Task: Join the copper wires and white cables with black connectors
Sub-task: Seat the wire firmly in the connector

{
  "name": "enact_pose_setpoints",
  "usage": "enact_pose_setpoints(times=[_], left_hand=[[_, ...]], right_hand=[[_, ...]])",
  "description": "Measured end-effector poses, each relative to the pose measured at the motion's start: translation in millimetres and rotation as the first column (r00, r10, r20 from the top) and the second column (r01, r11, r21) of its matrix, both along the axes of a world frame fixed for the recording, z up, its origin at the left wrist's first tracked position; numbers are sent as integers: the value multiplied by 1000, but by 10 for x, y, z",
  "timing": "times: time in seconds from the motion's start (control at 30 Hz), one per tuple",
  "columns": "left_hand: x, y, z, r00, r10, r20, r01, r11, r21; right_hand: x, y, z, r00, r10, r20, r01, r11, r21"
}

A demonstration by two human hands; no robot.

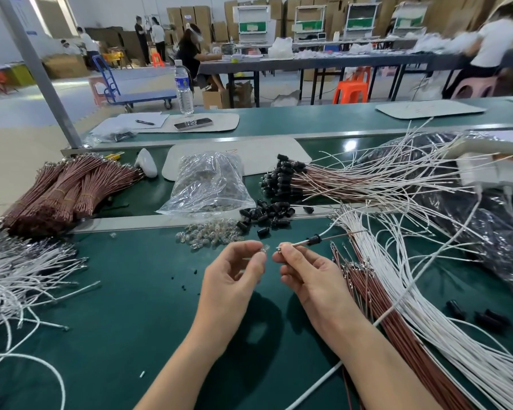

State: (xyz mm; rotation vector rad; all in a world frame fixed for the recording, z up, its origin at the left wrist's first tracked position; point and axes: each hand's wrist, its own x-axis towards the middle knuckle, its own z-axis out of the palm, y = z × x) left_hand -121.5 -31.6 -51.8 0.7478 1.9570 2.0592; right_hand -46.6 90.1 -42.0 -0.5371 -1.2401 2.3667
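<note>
Tabletop [131, 321] covered in green matting fills the view, seen from above by a person working with both hands. At the far right lies a crumpled black plastic bag [486, 232]. In front of it a wide fan of loose white cables [427, 306] spreads toward the near right corner. A band of loose copper wires [397, 341] lies along the fan's left edge, touching it. At the far left sit tied bundles of copper wire [62, 190], and nearer on the left is a tangle of more white cable [18, 276]. Past the middle, a sheaf of finished leads [338, 182] lies with its black-capped ends pointing left. Left of that rests a clear plastic bag [208, 182]. Just in front of the bag is a heap of loose black connectors [264, 214], and beside it to the left a scatter of small clear bulbs [208, 235].

Both hands are raised above the middle of the tabletop, fingertips close together but apart. The right hand [308, 276] pinches a wire pair [298, 243], one white and one copper, near its metal-tipped end. One black connector [314, 240] is threaded on the pair just beyond the fingers. The left hand [234, 276] pinches a single clear bulb [264, 250] between thumb and forefinger, facing the wire tips.
</note>
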Motion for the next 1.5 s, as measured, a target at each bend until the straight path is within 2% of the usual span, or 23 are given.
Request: enact_pose_setpoints(times=[0.47,1.5], left_hand=[[69,-3,36,998,-49,-30,49,999,5],[98,-2,-5,994,12,-111,-18,998,-58]], right_hand=[[9,-22,22,1000,23,14,-23,1000,17],[29,-9,16,999,24,28,-24,1000,8]])
